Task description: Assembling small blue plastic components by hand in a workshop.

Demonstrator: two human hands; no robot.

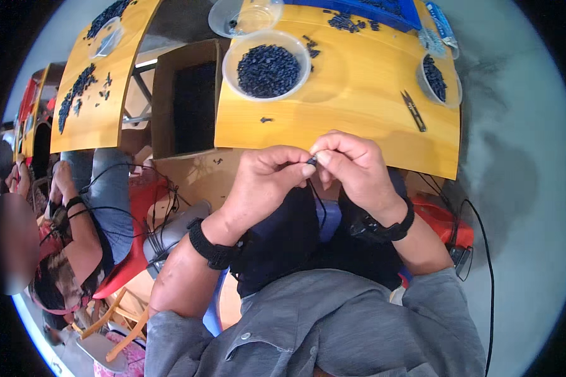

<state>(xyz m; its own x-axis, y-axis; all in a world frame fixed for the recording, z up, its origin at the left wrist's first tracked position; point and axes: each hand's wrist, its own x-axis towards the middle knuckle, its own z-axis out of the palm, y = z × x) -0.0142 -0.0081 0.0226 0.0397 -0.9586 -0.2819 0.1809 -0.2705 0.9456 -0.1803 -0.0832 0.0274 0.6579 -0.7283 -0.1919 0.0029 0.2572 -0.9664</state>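
Note:
Just past the table's front edge, above my lap, my two hands meet fingertip to fingertip. My left hand (264,182) is closed in a pinch on a small dark piece (312,161), its exact kind too small to make out. Thumb and forefinger of my right hand (358,166) press together at the other end of this piece, largely covering it. A thin black cable (321,204) hangs below the fingers; whether it joins the piece I cannot tell. A lone dark part (266,119) lies on the yellow table (346,119) beyond my hands.
A clear bowl (229,74) full of dark parts stands ahead, beside an open cardboard box (163,103). Thread snips (414,112) and a tilted tub (457,88) are at right. A blue tray (415,16) sits at the back. Another person (85,242) sits left.

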